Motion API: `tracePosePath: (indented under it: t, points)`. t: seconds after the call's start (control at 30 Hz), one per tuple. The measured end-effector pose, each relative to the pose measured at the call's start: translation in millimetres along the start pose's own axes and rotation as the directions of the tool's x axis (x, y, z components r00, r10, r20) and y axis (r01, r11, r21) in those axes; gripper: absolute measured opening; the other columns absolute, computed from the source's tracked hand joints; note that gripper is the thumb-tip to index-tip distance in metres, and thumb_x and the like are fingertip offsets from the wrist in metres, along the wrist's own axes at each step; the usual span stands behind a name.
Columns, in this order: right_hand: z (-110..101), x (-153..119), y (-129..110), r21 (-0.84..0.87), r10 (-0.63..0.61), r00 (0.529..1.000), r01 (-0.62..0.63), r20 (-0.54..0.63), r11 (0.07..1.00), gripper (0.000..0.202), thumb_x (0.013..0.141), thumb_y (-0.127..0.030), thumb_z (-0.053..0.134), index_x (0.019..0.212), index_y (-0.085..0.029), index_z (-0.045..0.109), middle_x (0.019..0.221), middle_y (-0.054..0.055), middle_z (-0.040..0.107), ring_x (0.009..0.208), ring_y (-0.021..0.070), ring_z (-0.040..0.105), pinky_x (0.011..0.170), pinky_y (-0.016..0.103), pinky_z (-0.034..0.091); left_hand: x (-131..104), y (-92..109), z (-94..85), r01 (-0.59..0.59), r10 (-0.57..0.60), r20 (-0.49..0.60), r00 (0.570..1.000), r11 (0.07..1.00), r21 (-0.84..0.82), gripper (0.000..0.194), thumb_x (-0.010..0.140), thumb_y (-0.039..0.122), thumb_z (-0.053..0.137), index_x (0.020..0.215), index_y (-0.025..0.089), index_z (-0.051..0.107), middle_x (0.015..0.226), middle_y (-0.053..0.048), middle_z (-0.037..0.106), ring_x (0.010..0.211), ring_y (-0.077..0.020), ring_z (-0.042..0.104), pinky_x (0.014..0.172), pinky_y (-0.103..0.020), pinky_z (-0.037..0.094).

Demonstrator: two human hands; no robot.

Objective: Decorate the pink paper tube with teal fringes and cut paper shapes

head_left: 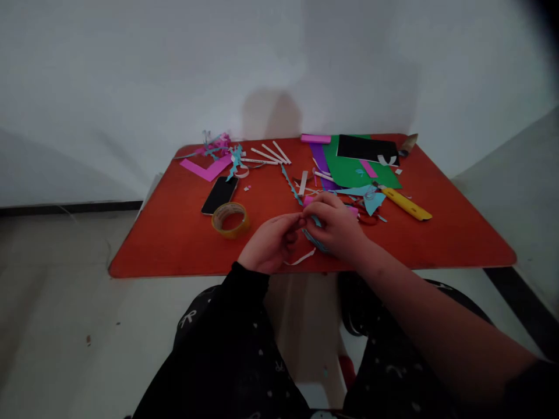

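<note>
My left hand [274,240] and my right hand [336,226] meet over the front middle of the table, thumbs and fingers pinched together at the tips. What they pinch is too small and hidden to make out. Blue paper [318,242] shows just under my right hand, and a bit of blue appears in the gap between its thumb and fingers. From behind the hands a jagged blue paper strip [292,185] runs toward the back. A thin white strip [302,257] lies just below my left fingers. Pink pieces and scissors handles [369,219] are partly covered by my right hand.
On the red table [183,244] lie a tape roll [230,221], a phone [220,195], white sticks [271,154], and pink paper [207,170] at left. Green paper [347,169], a black sheet [364,148] and a yellow box cutter [406,202] are at right. A wall stands behind.
</note>
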State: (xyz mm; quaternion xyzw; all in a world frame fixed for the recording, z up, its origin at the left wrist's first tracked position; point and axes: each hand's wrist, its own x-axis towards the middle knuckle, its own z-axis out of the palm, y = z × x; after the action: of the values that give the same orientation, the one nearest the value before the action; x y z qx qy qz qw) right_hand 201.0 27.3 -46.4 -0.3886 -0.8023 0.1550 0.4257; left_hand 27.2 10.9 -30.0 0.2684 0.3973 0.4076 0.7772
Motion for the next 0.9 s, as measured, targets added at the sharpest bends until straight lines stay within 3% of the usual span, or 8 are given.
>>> tracePosePath:
  t: [0.13,0.27,0.33,0.43,0.7,0.9]
  points:
    - [6,0,-3,0.212,0.18,0.983,-0.167,-0.044,0.963,0.013,0.082,-0.01,0.059,0.086,-0.022,0.058,0.086,0.001,0.057,0.078,0.0168,0.054,0.069,0.031,0.042,-1,-2,3.7,-0.095,0.101,-0.044,0.994,0.989,0.111,0.018,0.078,0.03,0.077,0.09,0.016,0.071,0.081,0.001,0.06,0.059,-0.0051,0.041,0.052,-0.019,0.031]
    - [8,2,-8,0.571,0.428,0.903,-0.366,0.028,0.735,0.008,0.084,-0.016,0.059,0.088,-0.023,0.057,0.081,-0.003,0.055,0.068,0.0122,0.049,0.063,0.028,0.04,-1,-4,4.9,-0.223,0.239,-0.005,0.971,0.914,0.338,0.023,0.079,0.03,0.077,0.098,0.018,0.072,0.086,-0.001,0.067,0.068,-0.0084,0.052,0.063,-0.022,0.04]
    - [7,3,-10,0.656,0.487,0.869,-0.416,0.083,0.63,0.006,0.082,-0.019,0.061,0.086,-0.023,0.057,0.08,-0.003,0.054,0.064,0.0104,0.045,0.059,0.026,0.038,-3,-3,6.4,-0.263,0.281,0.01,0.96,0.884,0.387,0.022,0.079,0.031,0.077,0.095,0.017,0.071,0.089,-0.002,0.068,0.073,-0.0097,0.056,0.07,-0.023,0.044]
    - [3,4,-14,0.693,0.517,0.845,-0.453,0.135,0.561,0.008,0.081,-0.022,0.064,0.084,-0.022,0.057,0.079,-0.004,0.054,0.062,0.0092,0.044,0.054,0.024,0.035,-5,0,10.0,-0.292,0.323,-0.005,0.946,0.861,0.415,0.018,0.082,0.031,0.074,0.09,0.017,0.069,0.087,-0.002,0.068,0.076,-0.0107,0.058,0.074,-0.024,0.045]
    - [-3,5,-15,0.632,0.532,0.826,-0.515,0.186,0.579,0.011,0.081,-0.025,0.064,0.087,-0.022,0.056,0.078,-0.003,0.056,0.065,0.011,0.051,0.056,0.025,0.041,-7,2,13.0,-0.321,0.361,-0.01,0.933,0.843,0.431,0.016,0.082,0.031,0.073,0.091,0.017,0.07,0.083,-0.001,0.068,0.074,-0.011,0.058,0.071,-0.024,0.045]
    - [-4,4,-11,0.565,0.488,0.856,-0.491,0.171,0.663,0.008,0.082,-0.023,0.061,0.087,-0.022,0.055,0.074,-0.005,0.052,0.061,0.0104,0.047,0.054,0.025,0.037,-6,2,12.6,-0.341,0.386,-0.001,0.923,0.816,0.466,0.016,0.083,0.032,0.072,0.087,0.017,0.069,0.079,-0.001,0.068,0.071,-0.0112,0.057,0.069,-0.024,0.045]
